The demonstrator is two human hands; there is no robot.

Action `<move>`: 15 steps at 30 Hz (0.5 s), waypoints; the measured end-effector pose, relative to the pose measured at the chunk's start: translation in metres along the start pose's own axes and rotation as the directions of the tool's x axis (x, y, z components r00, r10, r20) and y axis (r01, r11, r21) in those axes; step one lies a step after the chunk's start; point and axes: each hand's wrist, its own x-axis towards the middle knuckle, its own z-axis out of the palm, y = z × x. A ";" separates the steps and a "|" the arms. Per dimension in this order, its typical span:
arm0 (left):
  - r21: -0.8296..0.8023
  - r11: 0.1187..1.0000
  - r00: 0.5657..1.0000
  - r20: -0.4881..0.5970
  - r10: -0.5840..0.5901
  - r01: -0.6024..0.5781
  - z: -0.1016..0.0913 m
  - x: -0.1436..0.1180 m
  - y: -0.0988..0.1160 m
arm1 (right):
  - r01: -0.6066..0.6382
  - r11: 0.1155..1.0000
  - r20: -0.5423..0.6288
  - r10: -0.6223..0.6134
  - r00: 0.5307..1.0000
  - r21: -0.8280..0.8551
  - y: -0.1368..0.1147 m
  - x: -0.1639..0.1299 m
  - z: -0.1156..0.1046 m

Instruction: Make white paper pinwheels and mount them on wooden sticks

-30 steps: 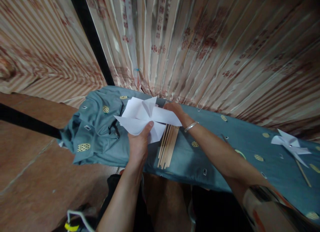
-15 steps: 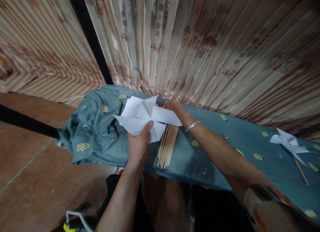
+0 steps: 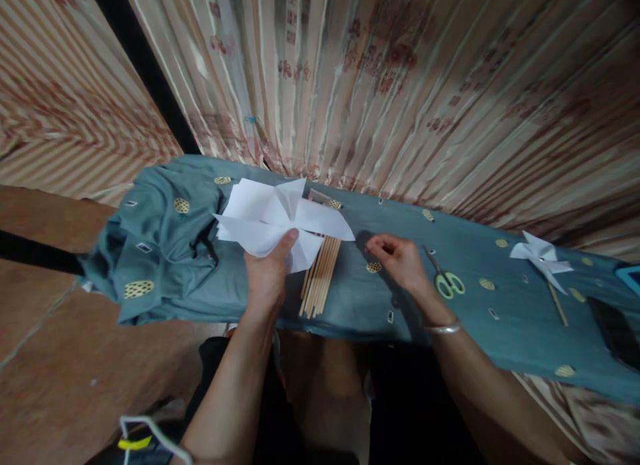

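Note:
My left hand [image 3: 267,268] grips a white paper pinwheel [image 3: 310,218], its thumb pressed near the centre where the folded tips meet. White paper sheets [image 3: 245,197] show behind the pinwheel's upper left. Under its right side lies a bundle of thin wooden sticks [image 3: 319,281] on the cloth. My right hand [image 3: 400,258] hovers to the right of the sticks, thumb and fingertips pinched together; whatever is between them is too small to make out. Scissors with pale green handles [image 3: 447,281] lie just right of that hand.
A blue-green patterned cloth [image 3: 350,298] covers the narrow table. Towards the right lie a second pinwheel on a stick [image 3: 543,257] and a dark phone [image 3: 615,331]. A striped curtain [image 3: 325,85] hangs behind, with a black pole [image 3: 150,71] at the left.
My right hand has come out from behind the pinwheel and moved right, fingers pinched. The scissors have come into sight. My left hand keeps hold of the pinwheel; the view has shifted right.

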 end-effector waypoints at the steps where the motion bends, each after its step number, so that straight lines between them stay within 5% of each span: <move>1: 0.020 1.000 1.000 0.021 -0.006 0.005 0.002 -0.003 -0.003 | -0.043 0.999 -0.005 0.043 0.999 -0.024 0.011 -0.018 -0.007; 3: 0.088 0.996 0.998 0.062 -0.028 0.022 0.008 -0.011 -0.008 | -0.078 0.987 -0.056 0.071 0.996 -0.143 0.028 -0.048 -0.018; 8: 0.275 0.954 0.979 0.130 -0.158 0.118 0.020 -0.033 -0.026 | 0.090 0.946 -0.090 -0.124 0.988 -0.312 0.045 -0.076 -0.028; 15: 0.362 0.922 0.948 0.221 -0.229 0.138 0.031 -0.044 -0.054 | 0.006 1.000 -0.084 -0.004 0.996 0.021 0.070 -0.076 -0.030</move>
